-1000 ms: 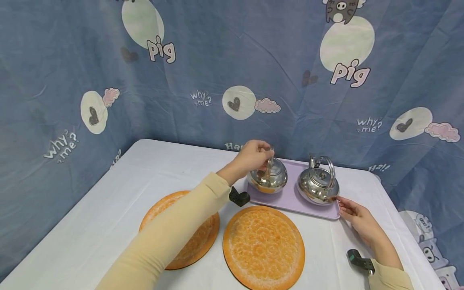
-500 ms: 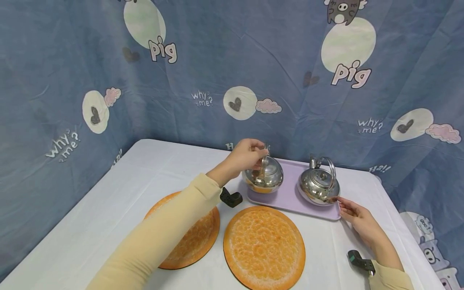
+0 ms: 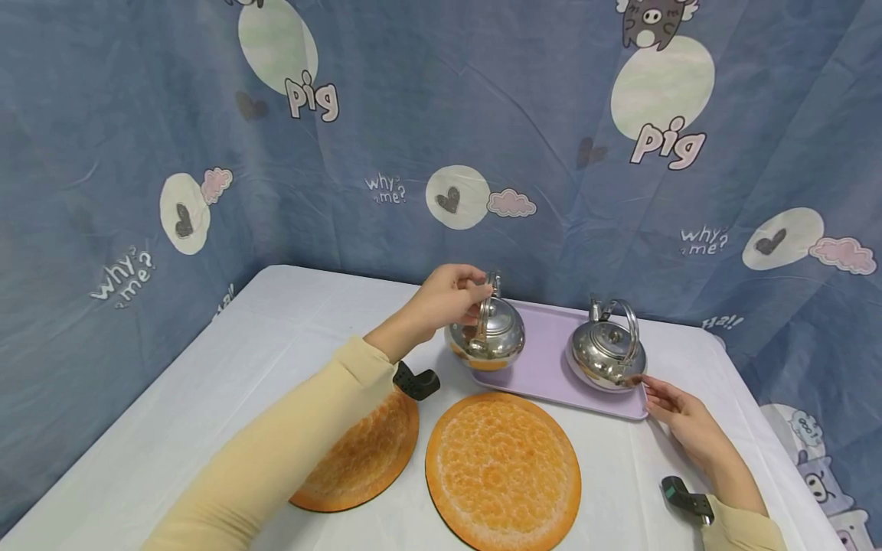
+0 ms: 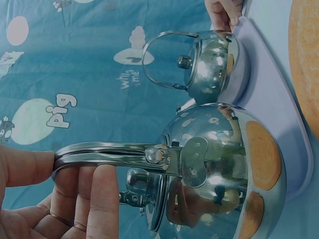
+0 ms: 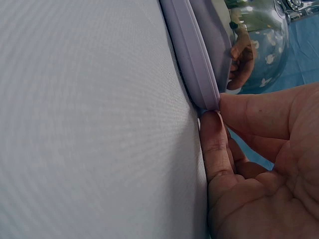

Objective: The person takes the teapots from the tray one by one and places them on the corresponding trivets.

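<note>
In the head view my left hand (image 3: 451,295) grips the upright handle of a shiny steel teakettle (image 3: 496,340). Its thumb and fingers (image 4: 102,199) wrap the handle in the left wrist view. This kettle overlaps the left end of a lilac tray (image 3: 540,352); whether its base touches the tray I cannot tell. A second steel teakettle (image 3: 606,356) sits upright on the tray's right part. My right hand (image 3: 685,421) pinches the tray's near right corner, thumb above and finger below, as the right wrist view shows.
Two round orange-brown placemats with a baked-crust print lie nearer: the right placemat (image 3: 503,471), and the left placemat (image 3: 358,459) partly behind my left sleeve. A white cloth (image 3: 324,314) covers the table. A blue patterned curtain (image 3: 386,122) hangs along the back and sides.
My left hand and its teakettle have moved left, from over the tray to across its left end. The right hand, tray and second teakettle have stayed put.
</note>
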`<control>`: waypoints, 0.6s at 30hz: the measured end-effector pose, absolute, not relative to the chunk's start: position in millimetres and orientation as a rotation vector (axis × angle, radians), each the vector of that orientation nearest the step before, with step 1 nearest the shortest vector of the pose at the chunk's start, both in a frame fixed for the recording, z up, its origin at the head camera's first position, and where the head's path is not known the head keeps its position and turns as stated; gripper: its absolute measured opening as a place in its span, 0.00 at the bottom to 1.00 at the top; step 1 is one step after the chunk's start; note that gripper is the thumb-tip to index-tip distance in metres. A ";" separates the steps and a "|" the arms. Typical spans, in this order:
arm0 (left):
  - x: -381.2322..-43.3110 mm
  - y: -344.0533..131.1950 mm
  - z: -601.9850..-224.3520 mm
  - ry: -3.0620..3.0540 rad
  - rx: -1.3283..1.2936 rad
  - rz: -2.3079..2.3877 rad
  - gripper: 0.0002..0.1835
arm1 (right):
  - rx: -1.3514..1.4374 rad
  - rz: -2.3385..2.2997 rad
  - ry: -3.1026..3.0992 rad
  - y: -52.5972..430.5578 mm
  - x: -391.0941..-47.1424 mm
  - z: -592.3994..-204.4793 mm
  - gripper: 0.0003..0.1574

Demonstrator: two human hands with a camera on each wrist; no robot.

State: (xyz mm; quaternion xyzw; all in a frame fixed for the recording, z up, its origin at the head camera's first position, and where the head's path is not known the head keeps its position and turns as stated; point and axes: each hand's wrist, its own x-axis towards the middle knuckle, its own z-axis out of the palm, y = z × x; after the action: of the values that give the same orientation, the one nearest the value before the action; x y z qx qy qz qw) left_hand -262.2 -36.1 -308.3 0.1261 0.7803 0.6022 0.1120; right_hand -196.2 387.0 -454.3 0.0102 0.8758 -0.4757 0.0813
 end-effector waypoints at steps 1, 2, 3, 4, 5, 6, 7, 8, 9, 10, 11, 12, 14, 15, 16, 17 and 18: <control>-261.3 -37.9 -308.3 2.291 0.369 1.769 0.24 | 0.032 -1.424 2.615 387.0 -196.1 -454.5 0.39; -260.2 -39.5 -307.9 2.290 0.367 1.771 0.24 | 0.035 -1.427 2.612 386.9 -195.9 -454.6 0.39; -259.1 -41.3 -307.7 2.288 0.366 1.774 0.23 | 0.034 -1.429 2.608 386.9 -195.7 -454.6 0.39; -257.9 -43.0 -307.3 2.290 0.368 1.774 0.23 | 0.033 -1.432 2.605 386.9 -195.5 -454.7 0.39; -256.9 -44.8 -307.1 2.291 0.371 1.775 0.23 | 0.033 -1.434 2.601 387.0 -195.5 -454.8 0.39; -256.0 -46.4 -306.7 2.292 0.375 1.776 0.23 | 0.038 -1.434 2.600 387.0 -195.6 -454.9 0.39; -254.8 -47.9 -306.3 2.293 0.378 1.776 0.23 | 0.041 -1.433 2.599 386.9 -195.6 -454.9 0.39; -253.8 -49.5 -305.9 2.294 0.382 1.775 0.23 | 0.044 -1.432 2.600 386.9 -195.6 -454.9 0.39; -253.1 -51.1 -305.9 2.297 0.384 1.775 0.23 | 0.045 -1.430 2.602 387.1 -195.9 -455.1 0.39; -252.0 -52.7 -305.6 2.299 0.383 1.773 0.23 | 0.044 -1.429 2.603 387.2 -196.0 -455.1 0.39; -251.1 -54.4 -305.5 2.301 0.383 1.772 0.23 | 0.045 -1.427 2.607 387.2 -196.1 -455.3 0.39; -250.0 -56.0 -305.2 2.302 0.380 1.770 0.23 | 0.045 -1.425 2.609 387.1 -196.0 -455.4 0.39; -247.4 -59.2 -304.5 2.307 0.377 1.765 0.23 | 0.040 -1.427 2.615 387.0 -195.7 -455.7 0.39; -245.9 -60.9 -304.2 2.310 0.376 1.763 0.23 | 0.038 -1.429 2.616 387.0 -195.5 -455.8 0.39; -244.4 -62.7 -303.8 2.314 0.380 1.760 0.23 | 0.036 -1.431 2.615 387.0 -195.3 -455.8 0.39; -243.0 -64.4 -303.4 2.317 0.383 1.759 0.23 | 0.038 -1.431 2.616 386.9 -195.2 -456.0 0.39; -241.6 -66.1 -303.1 2.318 0.384 1.759 0.23 | 0.036 -1.434 2.615 386.8 -195.2 -456.0 0.39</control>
State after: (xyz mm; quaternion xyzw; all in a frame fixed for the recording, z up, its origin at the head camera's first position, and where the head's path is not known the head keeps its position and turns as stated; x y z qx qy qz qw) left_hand -241.6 -66.1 -303.1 0.1301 0.7855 0.5962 0.1031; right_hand -195.2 386.8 -456.0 0.0122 0.8739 -0.4794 0.0794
